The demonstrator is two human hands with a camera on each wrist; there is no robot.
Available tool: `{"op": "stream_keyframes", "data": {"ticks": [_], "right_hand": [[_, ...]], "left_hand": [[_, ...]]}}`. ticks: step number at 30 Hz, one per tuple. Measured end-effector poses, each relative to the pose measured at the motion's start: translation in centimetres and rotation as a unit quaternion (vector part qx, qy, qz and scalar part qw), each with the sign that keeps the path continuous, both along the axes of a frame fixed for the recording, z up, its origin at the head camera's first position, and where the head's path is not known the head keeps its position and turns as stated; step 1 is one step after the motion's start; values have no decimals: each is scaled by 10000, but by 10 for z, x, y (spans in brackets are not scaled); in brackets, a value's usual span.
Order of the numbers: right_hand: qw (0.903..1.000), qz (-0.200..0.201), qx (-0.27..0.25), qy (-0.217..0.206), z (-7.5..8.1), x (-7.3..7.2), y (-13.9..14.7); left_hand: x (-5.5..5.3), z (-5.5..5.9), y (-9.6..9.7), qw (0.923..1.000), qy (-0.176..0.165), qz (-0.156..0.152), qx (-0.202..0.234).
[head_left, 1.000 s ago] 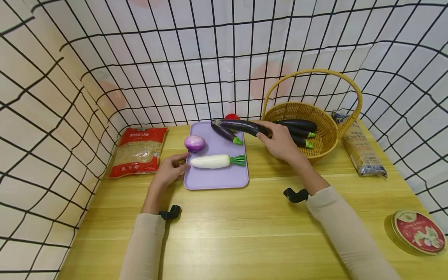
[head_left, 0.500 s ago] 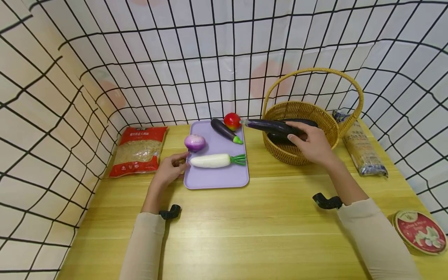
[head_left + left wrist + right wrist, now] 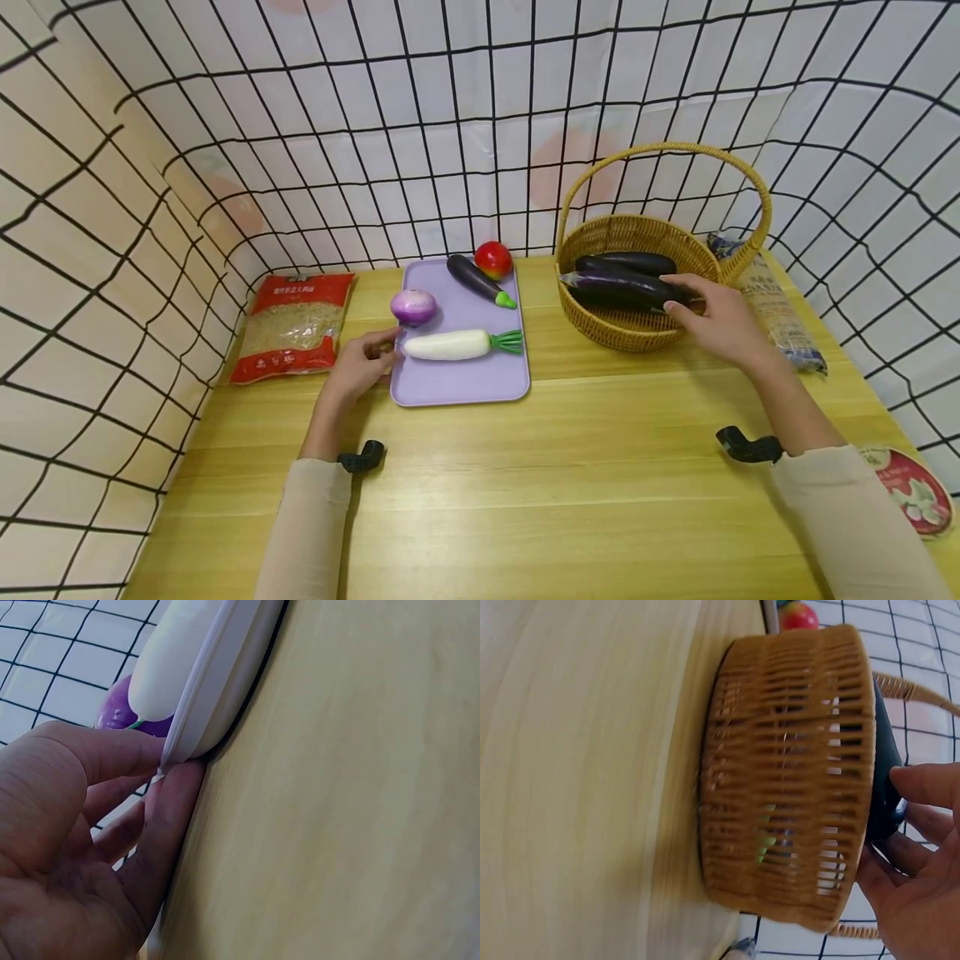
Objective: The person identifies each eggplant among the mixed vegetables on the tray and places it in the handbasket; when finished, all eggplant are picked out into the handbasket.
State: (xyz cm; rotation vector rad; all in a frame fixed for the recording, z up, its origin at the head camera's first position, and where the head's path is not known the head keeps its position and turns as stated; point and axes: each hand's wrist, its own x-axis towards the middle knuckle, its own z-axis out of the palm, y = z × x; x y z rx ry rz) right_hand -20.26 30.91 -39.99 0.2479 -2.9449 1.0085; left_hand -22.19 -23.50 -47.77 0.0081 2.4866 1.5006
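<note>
My right hand (image 3: 720, 321) grips one end of a long dark eggplant (image 3: 618, 286), lowered into the wicker basket (image 3: 622, 335). Another eggplant (image 3: 637, 262) lies behind it in the basket. At the tray's left edge, my left hand (image 3: 363, 362) pinches the rim of the lilac tray (image 3: 457, 390) between thumb and fingers, as the left wrist view shows. On that tray lie a white radish (image 3: 450, 345) with green stalks, a purple onion (image 3: 413, 307) and a small eggplant (image 3: 476, 277). A round red fruit (image 3: 493, 260) sits at the tray's back right corner.
A red bag of pasta (image 3: 292, 325) lies left of the tray. Right of the basket is a clear-and-blue packet (image 3: 783, 321), partly hidden by the handle and arm. A round red tin (image 3: 918, 492) stands at the right, partly behind the sleeve. A black-grid wall encloses the table.
My right hand has carried the eggplant rightward from over the tray and down into the basket. The red fruit and small eggplant are now uncovered. My left hand has stayed on the tray.
</note>
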Motion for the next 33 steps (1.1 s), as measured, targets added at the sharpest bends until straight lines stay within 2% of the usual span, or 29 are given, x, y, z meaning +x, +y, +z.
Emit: {"op": "stream_keyframes", "data": {"ticks": [4,10,17,26,33], "right_hand": [[9996,-8,298,9,-4,1,8],[9961,238,849,-62,-4,-2,13],[9891,619,1313,-233,-3,-17,11],[9812,895,1589,-632,0,-33,6],[9825,899,1466,-717,-1,-35,4]], "left_hand": [[3,1,1,10000,9,-11,25],[4,2,3,10000,16,10,0],[2,0,2,10000,-39,24,46],[3,1,2,10000,-60,66,11],[3,3,3,10000,-40,79,40]]}}
